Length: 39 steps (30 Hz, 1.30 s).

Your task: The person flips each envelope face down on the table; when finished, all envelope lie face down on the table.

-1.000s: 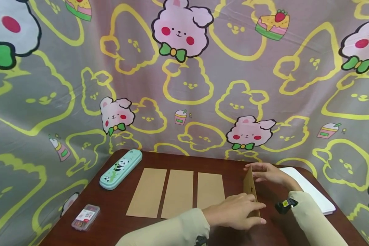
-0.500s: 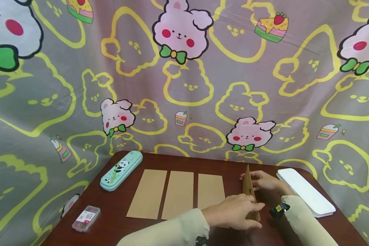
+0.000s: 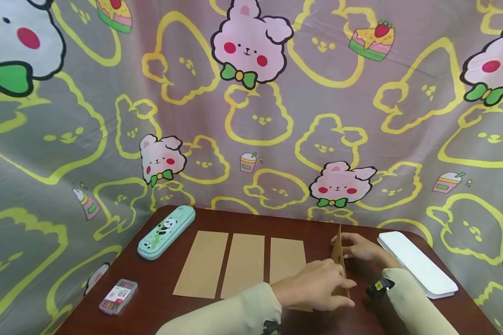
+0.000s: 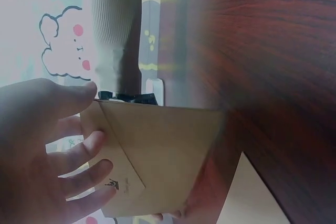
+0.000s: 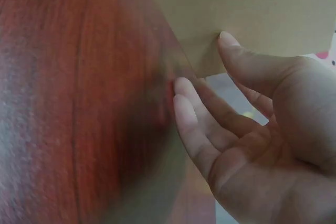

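A kraft-paper envelope (image 3: 337, 253) stands on its long edge on the dark red table, right of the middle. Its pointed flap and small dark print show in the left wrist view. My left hand (image 3: 318, 284) holds the near end, thumb (image 4: 79, 98) at the edge and fingers (image 4: 94, 174) against the flap side. At the far end my right hand (image 3: 362, 246) holds the envelope, its thumb (image 5: 244, 59) on the plain face and its other fingers round the end edge. Left of the hands, three flat brown paper rectangles (image 3: 201, 265) lie side by side.
A mint pencil case with pandas (image 3: 166, 232) lies at the back left. Nearer on the left sits a small clear plastic box (image 3: 118, 297). To the right lies a long white case (image 3: 417, 263). A patterned curtain (image 3: 268, 186) encloses the table's back and sides.
My right hand has come slightly nearer and lower along the envelope's far end. The envelope has turned more edge-on to the head view. The left hand has shifted slightly left.
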Tool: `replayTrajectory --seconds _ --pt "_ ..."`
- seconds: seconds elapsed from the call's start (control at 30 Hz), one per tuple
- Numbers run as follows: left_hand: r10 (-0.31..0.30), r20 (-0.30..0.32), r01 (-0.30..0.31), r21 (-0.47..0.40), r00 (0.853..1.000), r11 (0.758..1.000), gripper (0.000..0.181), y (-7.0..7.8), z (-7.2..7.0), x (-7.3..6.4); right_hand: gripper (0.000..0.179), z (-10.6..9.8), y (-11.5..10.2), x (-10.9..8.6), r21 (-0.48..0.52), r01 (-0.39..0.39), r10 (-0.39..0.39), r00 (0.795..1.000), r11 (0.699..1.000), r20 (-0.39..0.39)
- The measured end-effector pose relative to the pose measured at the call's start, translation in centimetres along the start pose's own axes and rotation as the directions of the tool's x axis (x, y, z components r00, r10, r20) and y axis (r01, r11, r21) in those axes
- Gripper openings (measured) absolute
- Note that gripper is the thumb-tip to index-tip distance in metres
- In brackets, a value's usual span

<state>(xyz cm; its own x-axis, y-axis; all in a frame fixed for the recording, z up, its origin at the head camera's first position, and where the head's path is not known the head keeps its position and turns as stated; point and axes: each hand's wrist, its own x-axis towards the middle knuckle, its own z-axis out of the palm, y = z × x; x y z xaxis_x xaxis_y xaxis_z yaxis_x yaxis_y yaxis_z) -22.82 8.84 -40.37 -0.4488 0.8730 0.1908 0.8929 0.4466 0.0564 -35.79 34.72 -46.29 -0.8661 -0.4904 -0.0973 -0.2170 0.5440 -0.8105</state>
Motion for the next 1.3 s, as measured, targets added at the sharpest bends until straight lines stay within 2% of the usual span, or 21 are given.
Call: replayTrajectory --seconds 0.2,0.3,0.43,0.57,0.7,0.83,0.97,1.07,1.3 --pt "-0.004 -0.032 0.003 -0.038 0.999 0.999 0.037 -0.5 -0.4 -0.3 0.048 -0.9 -0.2 -0.9 0.051 -0.028 0.030 0.999 0.998 -0.037" --pt "-0.014 -0.046 0.012 -0.045 0.999 0.999 0.036 -0.8 -0.5 -0.5 0.049 -1.6 -0.6 -1.4 0.050 -0.061 0.066 0.992 0.997 -0.104" --pt "-0.009 -0.055 0.007 -0.028 0.998 1.000 0.029 -1.1 -0.4 -0.6 0.044 -2.4 -1.2 -2.2 0.018 -0.138 0.139 0.969 0.990 -0.205" --pt "-0.007 -0.038 0.006 -0.023 0.999 1.000 0.032 -1.2 -0.1 -0.8 0.040 -3.1 -1.6 -2.6 -0.015 -0.190 0.180 0.948 0.982 -0.261" --pt "-0.078 0.009 0.078 -0.029 0.997 0.997 0.038 -1.0 0.5 -1.2 0.036 -3.5 -1.7 -2.7 0.009 -0.192 0.186 0.938 0.981 -0.292" --pt "-0.168 0.102 0.173 -0.045 0.980 0.984 0.036 -0.5 1.0 -1.3 0.034 -3.3 -1.4 -2.7 -0.026 -0.159 0.144 0.945 0.987 -0.292" --pt "-0.204 0.179 0.218 -0.058 0.962 0.974 0.034 -0.2 1.7 -1.4 0.030 -2.6 -1.0 -2.6 -0.083 -0.135 0.108 0.956 0.987 -0.272" --pt "-0.223 0.206 0.235 -0.033 0.953 0.971 0.036 -0.2 2.1 -1.4 0.027 -2.0 -1.0 -2.3 -0.110 -0.123 0.090 0.960 0.986 -0.266" --pt "-0.288 0.273 0.296 0.014 0.918 0.955 0.039 -0.4 2.9 -1.1 0.022 -0.9 -1.2 -1.4 -0.230 -0.113 0.052 0.965 0.967 -0.255"
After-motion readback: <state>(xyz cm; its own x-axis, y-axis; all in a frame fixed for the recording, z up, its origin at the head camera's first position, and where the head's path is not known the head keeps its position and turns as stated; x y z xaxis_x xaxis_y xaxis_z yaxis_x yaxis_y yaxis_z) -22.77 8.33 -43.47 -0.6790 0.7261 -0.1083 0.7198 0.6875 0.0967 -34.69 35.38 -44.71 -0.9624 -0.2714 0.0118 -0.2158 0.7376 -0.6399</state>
